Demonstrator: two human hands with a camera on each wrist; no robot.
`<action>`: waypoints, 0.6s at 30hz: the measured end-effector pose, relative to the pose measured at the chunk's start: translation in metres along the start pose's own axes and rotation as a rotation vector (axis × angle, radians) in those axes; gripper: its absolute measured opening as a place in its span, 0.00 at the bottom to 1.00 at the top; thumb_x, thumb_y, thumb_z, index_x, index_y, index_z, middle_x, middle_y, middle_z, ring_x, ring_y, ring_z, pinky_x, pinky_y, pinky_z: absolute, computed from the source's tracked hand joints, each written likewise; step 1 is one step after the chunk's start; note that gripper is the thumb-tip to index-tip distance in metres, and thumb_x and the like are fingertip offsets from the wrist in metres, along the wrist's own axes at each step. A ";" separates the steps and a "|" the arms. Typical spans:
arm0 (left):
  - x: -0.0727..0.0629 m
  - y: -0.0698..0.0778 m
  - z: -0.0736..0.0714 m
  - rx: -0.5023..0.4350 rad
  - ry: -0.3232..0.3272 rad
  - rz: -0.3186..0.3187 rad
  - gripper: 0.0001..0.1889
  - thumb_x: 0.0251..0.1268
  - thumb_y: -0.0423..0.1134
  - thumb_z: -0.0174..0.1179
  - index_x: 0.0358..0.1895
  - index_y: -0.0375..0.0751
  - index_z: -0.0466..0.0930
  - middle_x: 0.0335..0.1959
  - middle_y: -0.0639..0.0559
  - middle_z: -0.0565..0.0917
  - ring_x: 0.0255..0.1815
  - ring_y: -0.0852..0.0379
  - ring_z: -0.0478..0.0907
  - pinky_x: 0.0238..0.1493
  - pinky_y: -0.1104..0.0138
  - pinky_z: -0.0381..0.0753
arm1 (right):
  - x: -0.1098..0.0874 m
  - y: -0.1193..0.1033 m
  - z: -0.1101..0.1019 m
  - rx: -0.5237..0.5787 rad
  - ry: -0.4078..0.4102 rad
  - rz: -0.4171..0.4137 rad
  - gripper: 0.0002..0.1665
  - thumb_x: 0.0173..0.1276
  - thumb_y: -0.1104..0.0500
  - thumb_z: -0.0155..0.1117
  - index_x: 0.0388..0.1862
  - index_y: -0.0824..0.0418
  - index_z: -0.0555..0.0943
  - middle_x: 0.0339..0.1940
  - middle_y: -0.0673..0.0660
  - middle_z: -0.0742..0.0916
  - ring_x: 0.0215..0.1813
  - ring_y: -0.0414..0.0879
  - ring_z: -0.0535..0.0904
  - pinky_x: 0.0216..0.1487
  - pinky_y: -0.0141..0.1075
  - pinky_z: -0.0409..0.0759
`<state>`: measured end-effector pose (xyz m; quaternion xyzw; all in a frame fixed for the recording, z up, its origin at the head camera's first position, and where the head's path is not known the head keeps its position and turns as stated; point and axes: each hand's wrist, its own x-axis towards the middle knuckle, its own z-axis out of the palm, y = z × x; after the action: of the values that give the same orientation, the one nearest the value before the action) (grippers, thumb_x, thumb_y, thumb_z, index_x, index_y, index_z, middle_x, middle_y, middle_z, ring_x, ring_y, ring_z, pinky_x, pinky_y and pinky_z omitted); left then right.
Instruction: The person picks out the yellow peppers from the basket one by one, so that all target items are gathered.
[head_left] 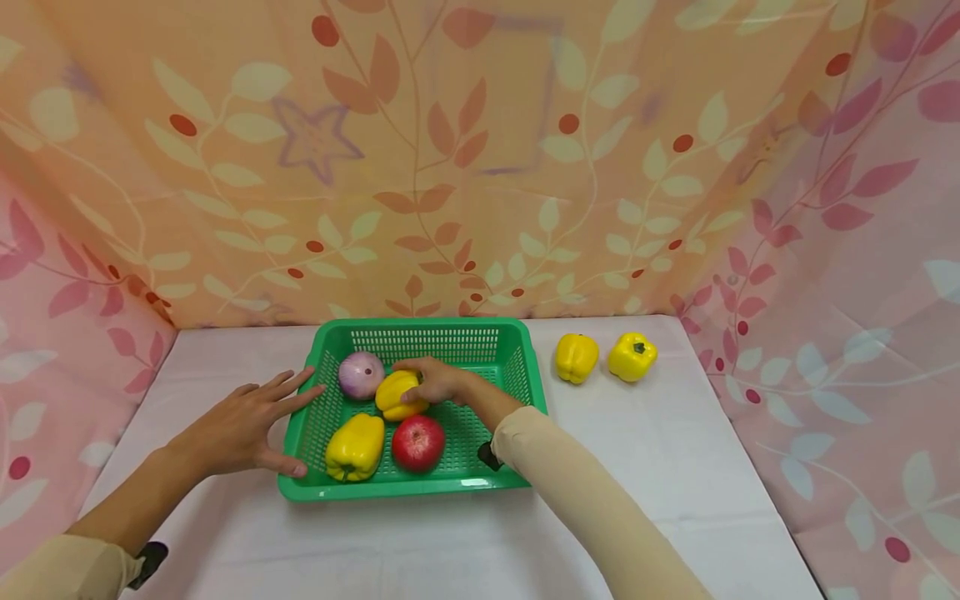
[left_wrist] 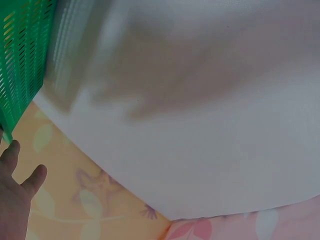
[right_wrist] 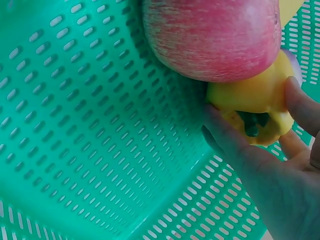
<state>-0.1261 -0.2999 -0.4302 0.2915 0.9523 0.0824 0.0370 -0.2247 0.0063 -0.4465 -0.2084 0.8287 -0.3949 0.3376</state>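
Inside the green plastic basket, my right hand grips a yellow bell pepper between thumb and fingers. In the right wrist view that bell pepper shows its green stem end, with the fingers on both sides. A purple onion lies to its left, a second yellow bell pepper in front of it and a red pomegranate or apple nearer the front rim. My left hand spreads its fingers at the basket's left rim; in the left wrist view its fingertips are near the basket edge.
Two more yellow bell peppers stand on the white-covered table, right of the basket. Patterned cloth hangs behind the table and along both sides.
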 end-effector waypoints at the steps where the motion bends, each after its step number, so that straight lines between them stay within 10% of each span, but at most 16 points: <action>1: 0.000 0.000 0.000 0.000 0.001 0.001 0.57 0.40 0.79 0.64 0.74 0.46 0.67 0.76 0.37 0.62 0.71 0.28 0.63 0.57 0.34 0.71 | 0.000 0.000 0.000 0.001 0.001 -0.002 0.34 0.71 0.62 0.64 0.74 0.60 0.68 0.60 0.59 0.76 0.53 0.49 0.71 0.53 0.35 0.74; 18: 0.000 0.000 0.001 0.015 0.011 0.016 0.58 0.40 0.79 0.64 0.74 0.46 0.67 0.76 0.37 0.62 0.71 0.29 0.62 0.58 0.35 0.71 | -0.047 -0.020 -0.036 -0.033 -0.026 -0.089 0.33 0.71 0.64 0.63 0.74 0.60 0.68 0.54 0.57 0.78 0.52 0.49 0.73 0.50 0.33 0.76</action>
<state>-0.1261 -0.3003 -0.4313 0.2991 0.9506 0.0773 0.0288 -0.2169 0.0414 -0.3951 -0.2558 0.8205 -0.3930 0.3270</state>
